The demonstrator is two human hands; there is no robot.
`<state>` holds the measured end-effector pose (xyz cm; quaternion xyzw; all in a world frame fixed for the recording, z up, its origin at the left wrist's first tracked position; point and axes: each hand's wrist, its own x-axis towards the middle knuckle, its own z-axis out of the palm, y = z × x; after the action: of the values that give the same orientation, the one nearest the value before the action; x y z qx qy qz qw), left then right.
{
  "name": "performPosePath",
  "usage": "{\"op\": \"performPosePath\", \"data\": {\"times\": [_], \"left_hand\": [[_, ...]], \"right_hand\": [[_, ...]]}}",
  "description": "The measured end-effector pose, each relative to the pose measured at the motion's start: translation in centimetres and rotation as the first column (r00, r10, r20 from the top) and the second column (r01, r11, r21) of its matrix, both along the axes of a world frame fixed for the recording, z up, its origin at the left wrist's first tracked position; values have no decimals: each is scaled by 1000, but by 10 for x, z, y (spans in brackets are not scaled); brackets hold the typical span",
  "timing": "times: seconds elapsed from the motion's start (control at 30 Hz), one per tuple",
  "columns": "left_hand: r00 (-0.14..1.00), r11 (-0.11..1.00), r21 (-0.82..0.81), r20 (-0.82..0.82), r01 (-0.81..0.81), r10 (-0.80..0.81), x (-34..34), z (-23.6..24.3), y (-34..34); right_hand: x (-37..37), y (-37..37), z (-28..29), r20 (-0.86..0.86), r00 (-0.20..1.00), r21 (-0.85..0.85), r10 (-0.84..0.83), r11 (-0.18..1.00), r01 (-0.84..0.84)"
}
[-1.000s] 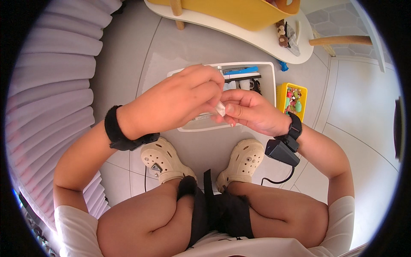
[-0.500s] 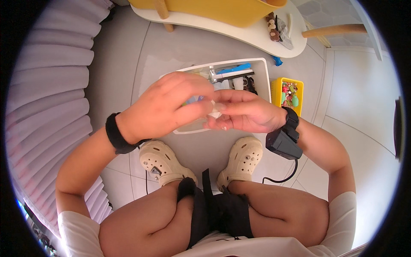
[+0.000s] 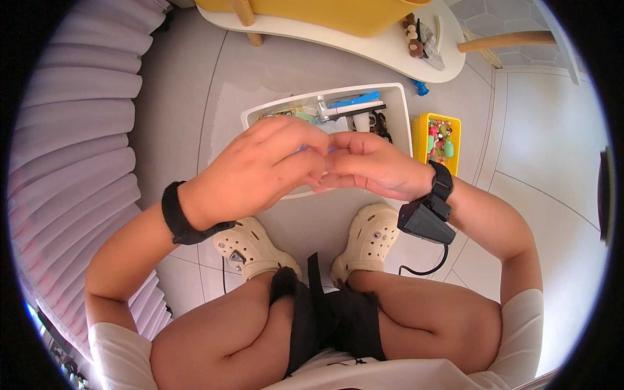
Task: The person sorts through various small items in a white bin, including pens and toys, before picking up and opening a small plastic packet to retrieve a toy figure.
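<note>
My left hand (image 3: 263,162) and my right hand (image 3: 380,169) meet fingertip to fingertip above a white storage bin (image 3: 407,120). Both have their fingers closed in a pinch. What lies between the fingertips is mostly covered by them and cannot be made out. The bin stands on the floor in front of my feet. Inside it are a blue long item (image 3: 357,101), a black-and-white stick-like item (image 3: 357,112) and several small things, partly covered by my hands.
To the bin's right stands a yellow basket (image 3: 457,153) of small colourful pieces. Farther back, a white low shelf (image 3: 312,34) carries brown bear-like figures (image 3: 412,36). A blue crumpled scrap (image 3: 421,88) lies beneath its edge. A pleated pale curtain (image 3: 84,130) hangs at left.
My fingers have drawn closer together, and the small whitish thing seen between them before is now mostly covered. My left wrist has dropped slightly.
</note>
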<state>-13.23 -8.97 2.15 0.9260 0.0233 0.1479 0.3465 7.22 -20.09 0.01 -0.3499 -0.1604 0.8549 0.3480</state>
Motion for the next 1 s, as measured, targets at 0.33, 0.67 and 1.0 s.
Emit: {"op": "performPosePath", "data": {"times": [0.33, 0.67, 1.0], "left_hand": [[977, 977, -85, 70, -197, 204, -7, -11, -2], [871, 696, -564, -452, -445, 191, -3, 7, -12], [912, 699, -611, -381, -371, 152, -6, -9, -11]], "right_hand": [[-2, -5, -1, -21, 992, -72, -121, 990, 119], [-14, -7, 5, 130, 973, -28, -193, 980, 198], [-16, -10, -8, 136, 971, 75, -197, 979, 188]]}}
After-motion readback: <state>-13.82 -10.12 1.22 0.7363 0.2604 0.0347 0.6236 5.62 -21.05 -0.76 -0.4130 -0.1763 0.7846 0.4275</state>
